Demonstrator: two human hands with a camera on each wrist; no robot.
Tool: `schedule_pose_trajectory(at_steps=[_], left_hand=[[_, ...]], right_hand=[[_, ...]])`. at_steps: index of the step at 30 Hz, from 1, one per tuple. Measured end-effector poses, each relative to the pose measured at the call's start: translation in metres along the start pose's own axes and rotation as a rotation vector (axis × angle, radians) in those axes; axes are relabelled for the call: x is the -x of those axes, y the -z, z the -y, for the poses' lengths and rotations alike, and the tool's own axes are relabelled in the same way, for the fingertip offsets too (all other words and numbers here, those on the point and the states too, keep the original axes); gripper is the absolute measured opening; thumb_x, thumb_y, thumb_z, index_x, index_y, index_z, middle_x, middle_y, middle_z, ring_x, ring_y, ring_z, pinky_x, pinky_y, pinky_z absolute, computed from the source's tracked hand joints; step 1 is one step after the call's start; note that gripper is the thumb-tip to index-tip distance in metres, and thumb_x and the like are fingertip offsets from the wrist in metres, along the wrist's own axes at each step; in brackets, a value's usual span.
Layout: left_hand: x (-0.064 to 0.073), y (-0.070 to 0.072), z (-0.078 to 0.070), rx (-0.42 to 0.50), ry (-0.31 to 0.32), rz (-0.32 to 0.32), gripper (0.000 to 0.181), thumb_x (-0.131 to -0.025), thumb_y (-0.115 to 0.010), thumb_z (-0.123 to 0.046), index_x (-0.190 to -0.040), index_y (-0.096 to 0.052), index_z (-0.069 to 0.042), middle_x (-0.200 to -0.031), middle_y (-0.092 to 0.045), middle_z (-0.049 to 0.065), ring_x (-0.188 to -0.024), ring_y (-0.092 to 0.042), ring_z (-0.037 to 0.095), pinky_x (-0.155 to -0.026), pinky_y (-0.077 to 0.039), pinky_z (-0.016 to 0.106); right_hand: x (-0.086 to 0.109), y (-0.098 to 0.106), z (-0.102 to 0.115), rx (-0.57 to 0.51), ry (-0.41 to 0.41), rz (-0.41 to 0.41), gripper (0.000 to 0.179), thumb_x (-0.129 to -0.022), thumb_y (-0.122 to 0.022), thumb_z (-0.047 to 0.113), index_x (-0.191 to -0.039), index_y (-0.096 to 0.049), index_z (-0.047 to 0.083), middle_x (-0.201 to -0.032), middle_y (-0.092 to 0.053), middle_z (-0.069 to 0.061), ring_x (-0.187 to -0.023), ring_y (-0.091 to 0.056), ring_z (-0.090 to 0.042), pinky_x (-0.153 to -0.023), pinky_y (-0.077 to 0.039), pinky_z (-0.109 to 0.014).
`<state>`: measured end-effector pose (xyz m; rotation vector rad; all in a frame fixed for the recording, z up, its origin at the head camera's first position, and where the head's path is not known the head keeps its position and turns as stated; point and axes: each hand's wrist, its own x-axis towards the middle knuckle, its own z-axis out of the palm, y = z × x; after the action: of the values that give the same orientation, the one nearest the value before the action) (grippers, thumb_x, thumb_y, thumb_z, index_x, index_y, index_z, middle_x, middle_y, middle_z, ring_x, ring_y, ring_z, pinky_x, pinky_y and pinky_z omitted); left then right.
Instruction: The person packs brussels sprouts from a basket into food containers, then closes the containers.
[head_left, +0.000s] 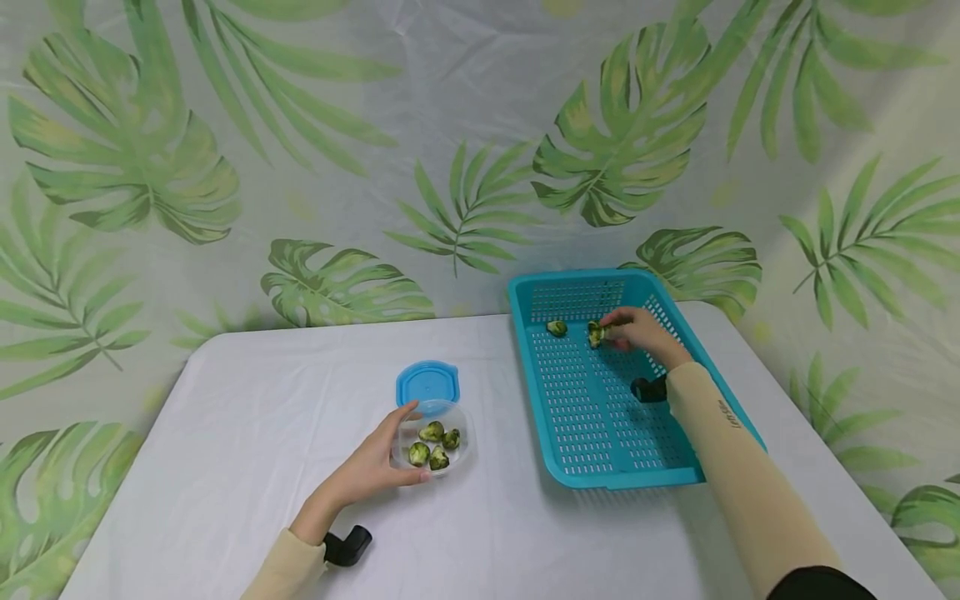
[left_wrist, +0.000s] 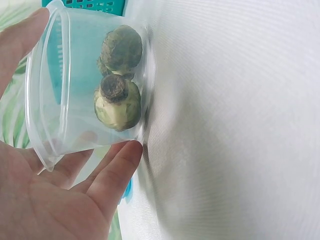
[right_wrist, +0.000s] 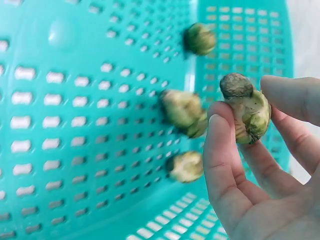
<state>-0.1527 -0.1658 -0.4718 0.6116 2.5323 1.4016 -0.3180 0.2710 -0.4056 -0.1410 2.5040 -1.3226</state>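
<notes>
My left hand (head_left: 367, 467) grips a small clear plastic container (left_wrist: 77, 120) from its left side, thumb at one edge and fingers at the other. Inside it lie several green Brussels sprouts (head_left: 432, 432). Over the far end of a turquoise plastic basket (head_left: 600, 408), my right hand (head_left: 648, 333) pinches one Brussels sprout (right_wrist: 257, 115) between thumb and fingertips. Three more show below it in the right wrist view: a round sprout (right_wrist: 201, 39), a pale-ended sprout (right_wrist: 182, 112) and a smaller sprout (right_wrist: 186, 166).
A blue lid (head_left: 427, 383) lies just behind the container on the white tablecloth (head_left: 247, 433). The basket's raised perforated walls stand around the right hand. A leaf-patterned curtain (head_left: 465, 100) hangs behind the table.
</notes>
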Motion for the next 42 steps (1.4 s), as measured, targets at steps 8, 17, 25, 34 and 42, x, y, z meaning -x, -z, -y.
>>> schedule_pose_trajectory(at_steps=[8, 17, 25, 34, 42], left_hand=[[0.000, 0.001, -0.001, 0.012, 0.006, 0.002, 0.100, -0.078, -0.080, -0.031, -0.152, -0.017, -0.006, -0.146, -0.036, 0.014, -0.132, -0.034, 0.037, -0.102, -0.028, 0.060], [0.000, 0.002, 0.001, 0.014, -0.010, 0.004, 0.100, -0.078, -0.080, -0.031, -0.152, -0.017, -0.005, -0.145, -0.036, 0.014, -0.132, -0.034, 0.037, -0.101, -0.029, 0.060], [0.000, 0.001, 0.003, 0.007, -0.018, -0.003, 0.099, -0.078, -0.080, -0.031, -0.151, -0.018, -0.004, -0.145, -0.037, 0.014, -0.131, -0.036, 0.037, -0.100, -0.030, 0.060], [-0.001, 0.002, 0.000, 0.005, -0.020, 0.000, 0.099, -0.078, -0.080, -0.030, -0.151, -0.019, -0.005, -0.144, -0.038, 0.014, -0.131, -0.036, 0.037, -0.100, -0.030, 0.059], [-0.001, 0.002, 0.000, 0.036, -0.012, 0.003, 0.097, -0.079, -0.080, -0.025, -0.151, -0.019, -0.006, -0.145, -0.037, 0.015, -0.133, -0.032, 0.037, -0.101, -0.028, 0.060]], right_hand=[[0.009, -0.001, 0.026, -0.061, 0.099, 0.048, 0.033, -0.098, -0.054, 0.009, -0.125, -0.048, -0.007, -0.123, -0.048, -0.026, -0.103, -0.056, -0.040, -0.084, -0.050, -0.044], [0.024, -0.023, 0.065, -0.096, 0.243, 0.211, 0.032, -0.095, -0.059, 0.009, -0.122, -0.052, -0.007, -0.123, -0.049, -0.024, -0.096, -0.062, -0.034, -0.080, -0.050, -0.045], [0.042, -0.058, 0.103, -0.087, 0.371, 0.363, 0.028, -0.095, -0.059, 0.008, -0.119, -0.054, -0.005, -0.116, -0.052, -0.020, -0.091, -0.061, -0.036, -0.079, -0.051, -0.041], [0.056, -0.102, 0.131, -0.014, 0.418, 0.486, 0.024, -0.094, -0.060, 0.009, -0.116, -0.057, 0.000, -0.109, -0.057, -0.013, -0.088, -0.061, -0.036, -0.078, -0.051, -0.046], [0.052, -0.145, 0.142, 0.096, 0.445, 0.589, 0.018, -0.091, -0.059, 0.002, -0.109, -0.061, 0.003, -0.108, -0.058, -0.006, -0.079, -0.066, -0.022, -0.071, -0.053, -0.039]])
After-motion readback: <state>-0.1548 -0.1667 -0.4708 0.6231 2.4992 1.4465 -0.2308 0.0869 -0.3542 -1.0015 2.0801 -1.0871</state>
